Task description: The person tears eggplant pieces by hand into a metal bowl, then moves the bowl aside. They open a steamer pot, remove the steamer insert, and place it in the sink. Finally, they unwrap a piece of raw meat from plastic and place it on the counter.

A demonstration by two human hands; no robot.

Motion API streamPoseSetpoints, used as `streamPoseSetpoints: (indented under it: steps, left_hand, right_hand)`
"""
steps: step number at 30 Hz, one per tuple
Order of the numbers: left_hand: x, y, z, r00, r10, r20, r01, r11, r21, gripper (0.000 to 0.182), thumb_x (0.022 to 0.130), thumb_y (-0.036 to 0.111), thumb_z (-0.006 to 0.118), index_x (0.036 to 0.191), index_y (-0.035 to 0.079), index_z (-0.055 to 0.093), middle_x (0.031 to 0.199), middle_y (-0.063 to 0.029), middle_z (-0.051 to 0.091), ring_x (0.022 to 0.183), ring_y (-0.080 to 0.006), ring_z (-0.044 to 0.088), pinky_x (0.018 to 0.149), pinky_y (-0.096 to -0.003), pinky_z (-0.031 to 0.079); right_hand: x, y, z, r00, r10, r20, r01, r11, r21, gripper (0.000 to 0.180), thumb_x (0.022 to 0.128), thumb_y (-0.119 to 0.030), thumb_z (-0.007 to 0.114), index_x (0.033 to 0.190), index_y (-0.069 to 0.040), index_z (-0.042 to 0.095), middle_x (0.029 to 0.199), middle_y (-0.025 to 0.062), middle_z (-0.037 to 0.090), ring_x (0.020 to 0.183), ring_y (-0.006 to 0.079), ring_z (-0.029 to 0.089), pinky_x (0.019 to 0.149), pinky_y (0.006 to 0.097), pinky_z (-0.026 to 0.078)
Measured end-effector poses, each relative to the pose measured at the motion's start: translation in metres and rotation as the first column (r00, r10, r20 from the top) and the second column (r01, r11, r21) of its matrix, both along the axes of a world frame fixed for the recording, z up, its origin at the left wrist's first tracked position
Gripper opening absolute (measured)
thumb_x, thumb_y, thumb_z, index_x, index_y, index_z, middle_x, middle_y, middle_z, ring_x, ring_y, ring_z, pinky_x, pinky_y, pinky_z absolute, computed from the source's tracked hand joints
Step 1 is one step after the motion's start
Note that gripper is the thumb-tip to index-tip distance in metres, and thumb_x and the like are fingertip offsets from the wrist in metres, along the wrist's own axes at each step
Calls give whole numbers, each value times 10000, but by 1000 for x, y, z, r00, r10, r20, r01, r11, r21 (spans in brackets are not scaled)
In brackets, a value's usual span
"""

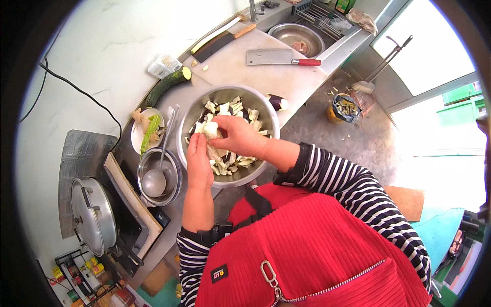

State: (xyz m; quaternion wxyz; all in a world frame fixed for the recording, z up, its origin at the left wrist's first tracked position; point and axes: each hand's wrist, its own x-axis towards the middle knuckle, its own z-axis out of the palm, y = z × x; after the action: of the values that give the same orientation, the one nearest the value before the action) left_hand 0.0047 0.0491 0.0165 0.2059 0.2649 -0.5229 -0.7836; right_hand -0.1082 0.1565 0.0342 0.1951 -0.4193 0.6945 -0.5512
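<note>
Both hands are over a large steel basin [274, 115] on the counter. Between them is a pale, peeled-looking piece of eggplant [210, 129]. My right hand [241, 136] pinches it between thumb and fingers. My left hand [199, 157] is upright at the basin's left side, its fingertips against the piece; the palm side is partly hidden. Torn eggplant strips [230, 165], pale with some dark purple skin, lie below in the basin. Just beyond the basin's right rim rests a cut eggplant end [277, 102] with purple skin.
A red-handled cleaver [270, 57] and a dark-bladed knife [215, 47] lie behind the basin. Left are a cut green squash [167, 87], a plate [137, 134] with a green pepper, a ladle [154, 183] in a bowl, and a lidded pot [94, 217]. A waste bucket [334, 114] stands on the floor.
</note>
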Motion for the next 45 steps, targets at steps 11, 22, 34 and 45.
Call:
streamPoseSetpoints:
  steps: [11, 22, 34, 45]
  left_hand:
    - [6, -17, 1, 1000, -25, 14, 23, 985, 169, 161, 951, 162, 495, 1013, 60, 602, 918, -34, 617, 863, -118, 600, 757, -260, 474]
    - [9, -38, -6, 934, 15, 357, 174, 854, -491, 346, 927, 254, 607, 1141, -16, 577, 1007, -117, 653, 875, -174, 627, 786, -309, 507]
    - [16, -13, 12, 955, -180, 236, 249, 919, -306, 153, 953, 142, 562, 993, -3, 590, 870, -14, 618, 711, -91, 567, 661, -238, 461]
    - [-10, -8, 10, 940, -74, 333, 275, 742, -611, 209, 898, 163, 519, 1018, -7, 526, 862, -179, 603, 765, -277, 607, 697, -375, 474]
  right_hand:
    - [15, -4, 40, 941, 180, -286, -208, 976, -70, 320, 739, -108, 708, 1024, -57, 572, 919, 129, 580, 914, 330, 598, 767, 395, 514]
    - [-33, 4, 11, 997, 46, -65, -29, 970, 240, 328, 728, -109, 786, 971, -4, 593, 839, 66, 646, 761, 146, 629, 709, 282, 519]
    - [-20, -2, -1, 857, 184, 482, -266, 958, 107, 179, 781, -67, 712, 913, 6, 616, 794, -11, 604, 726, 58, 547, 676, 211, 472]
    - [-26, 1, -14, 809, 128, 573, -169, 985, 19, 151, 761, -62, 679, 894, -10, 630, 780, -2, 600, 705, 74, 552, 640, 223, 452]
